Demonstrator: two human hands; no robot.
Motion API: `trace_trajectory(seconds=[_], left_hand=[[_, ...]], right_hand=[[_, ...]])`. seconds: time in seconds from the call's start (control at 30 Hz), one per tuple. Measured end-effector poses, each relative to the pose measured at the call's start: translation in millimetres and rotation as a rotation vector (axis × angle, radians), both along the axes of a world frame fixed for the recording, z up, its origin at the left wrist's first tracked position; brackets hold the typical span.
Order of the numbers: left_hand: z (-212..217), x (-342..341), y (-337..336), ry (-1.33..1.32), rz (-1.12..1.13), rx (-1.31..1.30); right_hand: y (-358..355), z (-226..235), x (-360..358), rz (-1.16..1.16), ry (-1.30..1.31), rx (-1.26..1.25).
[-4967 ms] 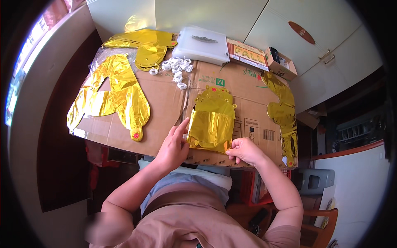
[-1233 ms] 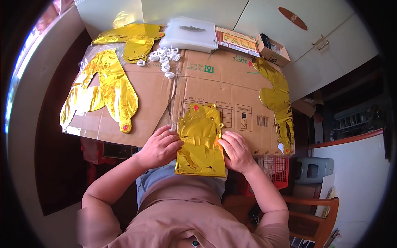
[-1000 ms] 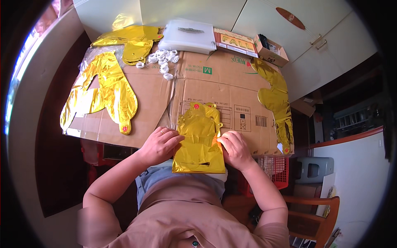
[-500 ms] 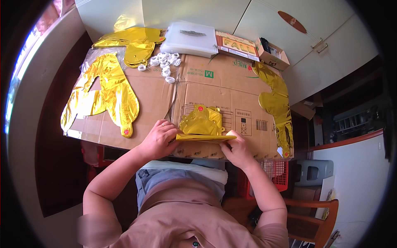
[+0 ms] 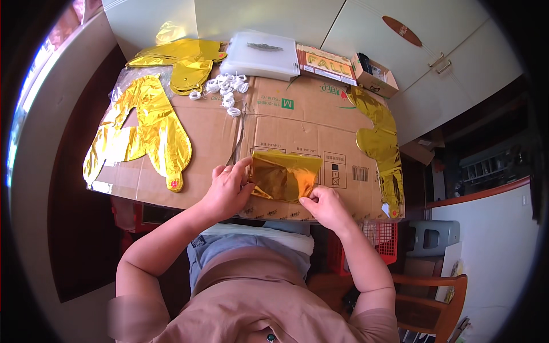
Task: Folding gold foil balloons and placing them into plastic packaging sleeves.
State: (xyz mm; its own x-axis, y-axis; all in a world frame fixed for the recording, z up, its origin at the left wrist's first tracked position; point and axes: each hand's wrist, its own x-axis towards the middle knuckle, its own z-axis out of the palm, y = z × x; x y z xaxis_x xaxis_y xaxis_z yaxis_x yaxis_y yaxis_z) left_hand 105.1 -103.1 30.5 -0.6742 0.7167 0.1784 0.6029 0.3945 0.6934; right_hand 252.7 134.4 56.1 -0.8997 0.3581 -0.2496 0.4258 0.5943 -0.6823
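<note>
Between my two hands is a folded gold foil balloon (image 5: 283, 176), its smooth shiny panel turned upward over the cardboard. My left hand (image 5: 230, 186) pinches its left edge between thumb and fingers. At the lower right corner, my right hand (image 5: 323, 204) grips the foil with thumb and fingertips. To the left lies a flat gold foil balloon shaped like a letter A (image 5: 142, 123), with a red dot on its lower tab. Another flat gold balloon (image 5: 376, 137) stretches along the right edge of the cardboard.
Large flattened cardboard (image 5: 286, 126) covers the table. At the back are more gold foil balloons (image 5: 191, 71), several white string bundles (image 5: 227, 86), a translucent plastic case (image 5: 263, 60), a flat printed box (image 5: 326, 64) and a small open carton (image 5: 374, 74). A red basket (image 5: 386, 240) stands below right.
The folded foil has tipped from edge-on to lying face up, spread wider and covering the crumpled gold piece seen behind it. My left hand has risen slightly along its edge.
</note>
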Motion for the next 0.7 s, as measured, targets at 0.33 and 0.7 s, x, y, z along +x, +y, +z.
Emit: trace_trajectory(seconds=[0.33, 0.7], left_hand=[[2.7, 5.9, -5.7, -0.017, 0.072, -0.027], [-12.4, 13.9, -2.0, 0.108, 0.088, -0.009]], right_hand=[[2.3, -12.6, -1.2, 0.029, 0.062, 0.066], [-6.9, -28.2, -2.4, 0.012, 0.11, 0.326]])
